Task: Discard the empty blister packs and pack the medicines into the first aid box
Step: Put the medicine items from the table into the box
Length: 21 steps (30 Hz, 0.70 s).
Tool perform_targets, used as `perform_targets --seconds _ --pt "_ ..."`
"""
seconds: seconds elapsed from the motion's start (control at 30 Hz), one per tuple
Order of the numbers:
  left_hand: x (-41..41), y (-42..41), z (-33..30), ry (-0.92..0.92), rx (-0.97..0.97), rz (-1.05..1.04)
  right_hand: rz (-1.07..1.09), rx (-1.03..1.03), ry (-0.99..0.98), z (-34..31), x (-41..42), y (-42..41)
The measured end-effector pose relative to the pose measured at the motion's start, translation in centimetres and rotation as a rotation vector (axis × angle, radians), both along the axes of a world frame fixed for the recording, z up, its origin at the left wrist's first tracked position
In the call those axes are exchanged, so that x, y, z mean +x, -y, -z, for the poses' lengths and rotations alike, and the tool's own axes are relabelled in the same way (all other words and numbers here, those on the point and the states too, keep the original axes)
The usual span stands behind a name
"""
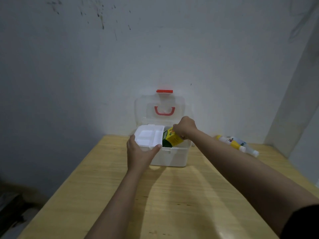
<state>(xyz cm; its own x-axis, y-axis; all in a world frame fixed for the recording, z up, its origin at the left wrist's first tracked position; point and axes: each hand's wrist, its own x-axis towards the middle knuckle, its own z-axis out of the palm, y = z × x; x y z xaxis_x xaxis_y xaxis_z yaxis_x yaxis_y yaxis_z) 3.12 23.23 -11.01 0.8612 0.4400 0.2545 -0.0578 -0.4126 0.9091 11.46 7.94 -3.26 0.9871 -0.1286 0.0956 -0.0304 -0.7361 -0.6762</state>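
Head: right hand (184, 127) grips tilted carton (172, 138); left hand (139, 154) holds box (176, 157).

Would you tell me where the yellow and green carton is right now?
Head view, centre: the carton leans tilted inside the first aid box, in its right part, beside the white tray, held by the right hand.

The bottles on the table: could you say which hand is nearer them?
Right. The right hand is left of the bottles, over the first aid box; the left hand is farther left.
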Motion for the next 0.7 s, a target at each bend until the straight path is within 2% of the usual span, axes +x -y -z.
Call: perform_targets --seconds 0.2,0.37,0.57,0.7 --pt "0.1 0.1 0.0 0.006 0.008 -0.005 0.021 0.016 -0.087 1.4 0.6 -0.9" --pt "0.2 0.0 0.3 -0.003 0.025 -0.012 -0.104 0.089 -0.319 1.7 0.7 -2.1" --pt "0.1 0.0 0.4 0.01 0.027 -0.007 -0.218 0.006 -0.322 3.5 1.2 -1.6" --pt "0.1 0.0 0.5 0.02 0.022 0.0 -0.244 -0.216 -0.26 3.8 1.4 -2.1"
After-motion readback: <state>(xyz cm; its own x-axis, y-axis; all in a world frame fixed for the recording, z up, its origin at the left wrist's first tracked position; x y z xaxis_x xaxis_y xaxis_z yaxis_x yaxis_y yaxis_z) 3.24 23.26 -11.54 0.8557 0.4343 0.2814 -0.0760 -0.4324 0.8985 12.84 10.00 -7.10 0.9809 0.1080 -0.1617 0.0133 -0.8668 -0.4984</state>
